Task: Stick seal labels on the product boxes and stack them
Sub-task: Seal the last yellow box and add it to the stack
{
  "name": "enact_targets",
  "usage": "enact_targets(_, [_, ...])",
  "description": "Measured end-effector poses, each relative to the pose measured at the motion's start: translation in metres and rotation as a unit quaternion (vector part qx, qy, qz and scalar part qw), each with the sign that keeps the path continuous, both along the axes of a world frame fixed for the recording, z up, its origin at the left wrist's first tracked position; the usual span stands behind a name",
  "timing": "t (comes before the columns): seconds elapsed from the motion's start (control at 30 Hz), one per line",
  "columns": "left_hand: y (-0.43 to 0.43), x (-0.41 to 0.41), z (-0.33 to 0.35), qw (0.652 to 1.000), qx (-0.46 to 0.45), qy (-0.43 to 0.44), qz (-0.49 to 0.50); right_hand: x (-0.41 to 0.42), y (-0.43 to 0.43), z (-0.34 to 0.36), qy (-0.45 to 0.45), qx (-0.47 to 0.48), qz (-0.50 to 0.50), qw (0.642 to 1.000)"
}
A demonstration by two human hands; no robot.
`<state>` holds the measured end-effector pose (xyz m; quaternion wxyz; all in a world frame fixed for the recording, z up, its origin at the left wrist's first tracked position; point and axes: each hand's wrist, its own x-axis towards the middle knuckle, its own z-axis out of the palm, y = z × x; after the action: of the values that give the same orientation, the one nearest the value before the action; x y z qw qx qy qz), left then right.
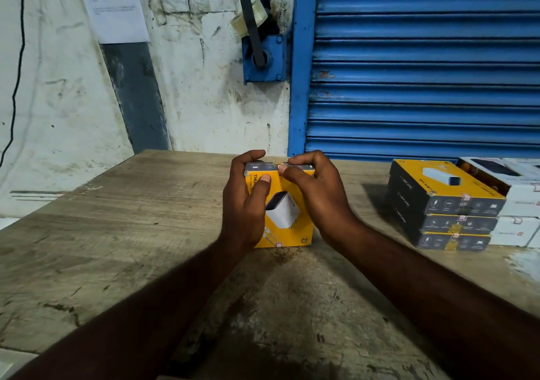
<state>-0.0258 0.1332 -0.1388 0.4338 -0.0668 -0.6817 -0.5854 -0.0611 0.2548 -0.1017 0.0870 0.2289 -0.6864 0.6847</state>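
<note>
- We see one yellow box point(287, 219) standing on its lower edge at the middle of the desk point(117, 233), its printed face tilted up toward us.
- The left hand point(245, 201) grips the box's 9 o'clock side, with its fingers curled over the top edge and its thumb flat on the yellow face.
- The right hand point(318, 192) clasps the top corner at 1 o'clock. Its thumb tip is pressed at the middle of the top edge.
- A small seal label point(279, 244) shows on the box's bottom edge at 6 o'clock.
- At 3 o'clock, well apart from the held box, we note a stack of three like boxes point(447, 207). White boxes point(520, 204) sit just beside it.
- A blue shutter point(423, 72) stands behind the desk at 1 o'clock.
- A tape roll point(251, 17) hangs on the wall at 12 o'clock.
</note>
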Motion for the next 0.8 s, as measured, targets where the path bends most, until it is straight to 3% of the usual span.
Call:
enact_targets(0.33, [0.0023,0.0013,0.0006,0.999,-0.03,0.014,0.006,0.0107,-0.0064,0.0108,-0.119,-0.117,-0.004,0.986])
enact_targets(0.8, [0.0016,0.0013,0.001,0.999,-0.038,0.024,0.007,0.0111,-0.0026,0.0069,-0.128,-0.11,0.02,0.986])
